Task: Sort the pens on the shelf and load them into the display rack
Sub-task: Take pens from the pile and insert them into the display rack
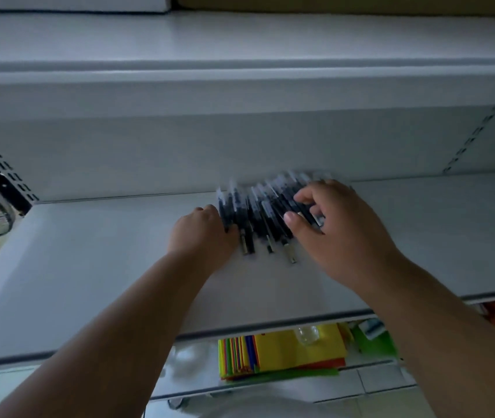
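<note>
White shelf [89, 251], dim light: both hands on the pen pile.
L hand [207, 233] curls against the pens [258, 212] at left edge; R hand [336, 227] spread w/ fingers pinching some (blurry). Light, slick, roll easily; grab mid-barrel, in bunches.

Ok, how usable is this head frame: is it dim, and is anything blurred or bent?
Head view: dim, bluish light throughout; the pens are smeared by motion blur, worst at their far ends, so counting them fails; the left hand and right hand are only slightly soft; the shelf edges bow from the wide lens.
</note>
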Demonstrator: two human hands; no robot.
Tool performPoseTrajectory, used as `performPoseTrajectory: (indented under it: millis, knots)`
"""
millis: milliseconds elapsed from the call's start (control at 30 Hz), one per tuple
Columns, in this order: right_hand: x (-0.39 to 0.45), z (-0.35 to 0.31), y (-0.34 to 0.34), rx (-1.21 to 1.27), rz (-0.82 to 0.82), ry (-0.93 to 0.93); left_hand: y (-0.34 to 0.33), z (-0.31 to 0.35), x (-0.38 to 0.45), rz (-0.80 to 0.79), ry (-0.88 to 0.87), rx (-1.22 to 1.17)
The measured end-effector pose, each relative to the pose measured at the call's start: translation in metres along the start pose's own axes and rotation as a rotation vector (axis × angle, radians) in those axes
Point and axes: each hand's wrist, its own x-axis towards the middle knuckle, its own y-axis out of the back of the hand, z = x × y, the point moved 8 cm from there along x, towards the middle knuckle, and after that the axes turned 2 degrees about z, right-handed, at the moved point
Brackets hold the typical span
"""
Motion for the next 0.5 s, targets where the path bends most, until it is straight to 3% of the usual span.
performPoseTrajectory:
  millis: [267,500]
  knots:
    - [-0.004,0.004,-0.012,0.027,0.010,-0.039,0.001,0.006,0.004,-0.142,0.006,0.073]
    - [0.000,0.008,-0.015,0.037,0.050,-0.067,0.000,0.008,0.006,-0.118,-0.014,0.023]
